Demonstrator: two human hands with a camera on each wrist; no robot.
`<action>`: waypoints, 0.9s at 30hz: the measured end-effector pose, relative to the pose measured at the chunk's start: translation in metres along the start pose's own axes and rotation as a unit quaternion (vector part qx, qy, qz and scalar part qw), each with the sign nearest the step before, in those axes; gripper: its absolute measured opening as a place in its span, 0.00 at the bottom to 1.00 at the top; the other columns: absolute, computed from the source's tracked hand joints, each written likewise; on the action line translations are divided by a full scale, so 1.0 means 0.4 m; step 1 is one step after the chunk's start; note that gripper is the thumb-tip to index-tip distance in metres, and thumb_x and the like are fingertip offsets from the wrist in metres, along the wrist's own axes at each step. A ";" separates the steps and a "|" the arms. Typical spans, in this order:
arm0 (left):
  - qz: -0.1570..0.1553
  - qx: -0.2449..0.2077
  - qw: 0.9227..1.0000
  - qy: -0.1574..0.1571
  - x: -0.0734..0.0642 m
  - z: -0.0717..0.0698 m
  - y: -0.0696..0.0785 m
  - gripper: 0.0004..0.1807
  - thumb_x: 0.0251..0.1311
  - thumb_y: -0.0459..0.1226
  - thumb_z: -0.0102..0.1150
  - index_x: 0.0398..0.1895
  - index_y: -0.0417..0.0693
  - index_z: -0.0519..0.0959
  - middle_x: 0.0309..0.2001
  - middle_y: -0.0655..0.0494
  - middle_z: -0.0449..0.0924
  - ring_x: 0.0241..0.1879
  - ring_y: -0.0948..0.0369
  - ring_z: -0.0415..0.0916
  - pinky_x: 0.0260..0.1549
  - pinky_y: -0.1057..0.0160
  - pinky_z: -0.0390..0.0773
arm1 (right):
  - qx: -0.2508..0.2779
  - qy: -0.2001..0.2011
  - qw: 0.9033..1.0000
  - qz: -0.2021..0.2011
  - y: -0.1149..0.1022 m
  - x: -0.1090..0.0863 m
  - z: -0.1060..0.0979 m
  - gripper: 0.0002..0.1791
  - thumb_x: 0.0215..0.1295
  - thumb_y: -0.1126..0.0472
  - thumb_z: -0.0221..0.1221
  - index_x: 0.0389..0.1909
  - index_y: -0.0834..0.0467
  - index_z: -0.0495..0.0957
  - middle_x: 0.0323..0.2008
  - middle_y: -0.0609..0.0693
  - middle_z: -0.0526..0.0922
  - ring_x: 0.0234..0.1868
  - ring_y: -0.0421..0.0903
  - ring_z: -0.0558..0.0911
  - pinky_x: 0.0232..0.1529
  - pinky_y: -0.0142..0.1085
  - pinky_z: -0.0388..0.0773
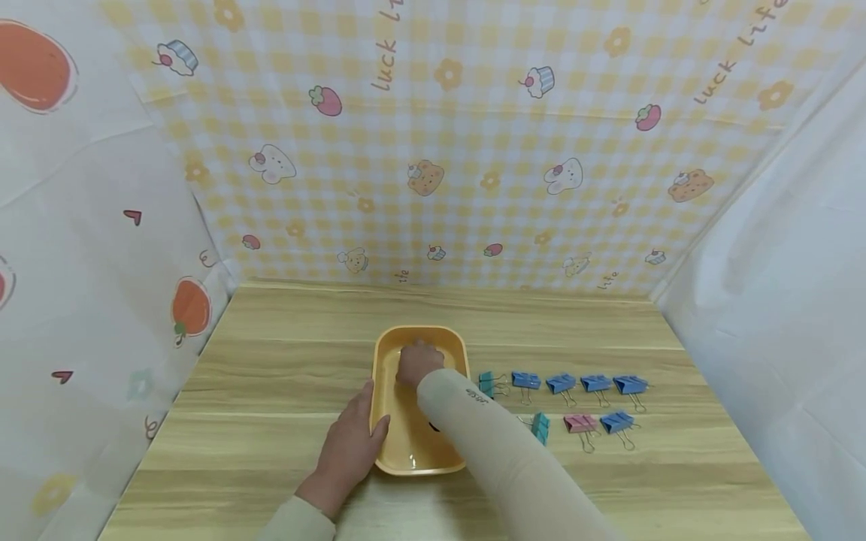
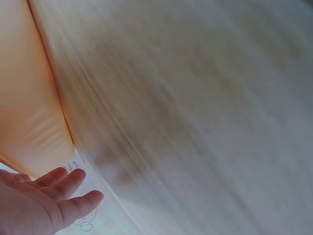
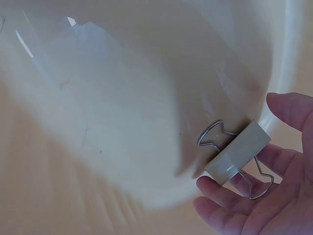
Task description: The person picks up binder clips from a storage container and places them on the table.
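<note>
A yellow-orange plastic tray (image 1: 419, 458) stands on the wooden table. My left hand (image 1: 348, 443) rests against its left side, thumb at the rim; the left wrist view shows extended fingers (image 2: 73, 188) by the outer wall. Inside the tray's far part is my right hand (image 1: 419, 362). In the right wrist view, a pale yellowish binder clip (image 3: 239, 152) with silver wire handles lies against the loosely bent fingers of the right hand (image 3: 274, 196). The thumb stands apart from the clip. A small dark shape (image 1: 434, 427) shows beside the right sleeve, too little to identify.
Right of the tray, binder clips form two rows. The far row has a teal clip (image 1: 486, 384) and several blue clips (image 1: 595, 384). Nearer are a teal clip (image 1: 540, 428), a pink clip (image 1: 580, 423) and a blue clip (image 1: 617, 421). A checked cloth (image 1: 487, 218) hangs behind.
</note>
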State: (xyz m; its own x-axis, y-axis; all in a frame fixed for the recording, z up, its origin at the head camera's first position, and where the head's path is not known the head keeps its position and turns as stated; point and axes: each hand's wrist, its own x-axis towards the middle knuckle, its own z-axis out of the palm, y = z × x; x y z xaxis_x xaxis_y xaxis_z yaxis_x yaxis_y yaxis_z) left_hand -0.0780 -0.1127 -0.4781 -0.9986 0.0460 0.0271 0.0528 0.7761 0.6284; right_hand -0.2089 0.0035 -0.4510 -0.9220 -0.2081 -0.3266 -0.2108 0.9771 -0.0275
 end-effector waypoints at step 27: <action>-0.001 0.006 1.000 -0.001 0.000 0.003 -0.002 0.36 0.69 0.43 0.52 0.73 0.38 0.53 0.63 0.30 0.66 0.60 0.35 0.68 0.54 0.35 0.68 | -0.054 0.014 0.998 -0.017 -0.005 0.006 0.013 0.13 0.73 0.58 0.50 0.48 0.53 0.82 0.41 0.51 0.79 0.38 0.47 0.80 0.40 0.41 0.81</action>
State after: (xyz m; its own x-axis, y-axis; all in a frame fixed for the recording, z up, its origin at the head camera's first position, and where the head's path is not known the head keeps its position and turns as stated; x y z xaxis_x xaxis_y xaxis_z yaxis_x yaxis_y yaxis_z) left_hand -0.0782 -0.1125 -0.4796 -0.9987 0.0457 0.0240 0.0508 0.7843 0.6183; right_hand -0.2090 0.0014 -0.4566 -0.9224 -0.2435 -0.2998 -0.2741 0.9596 0.0641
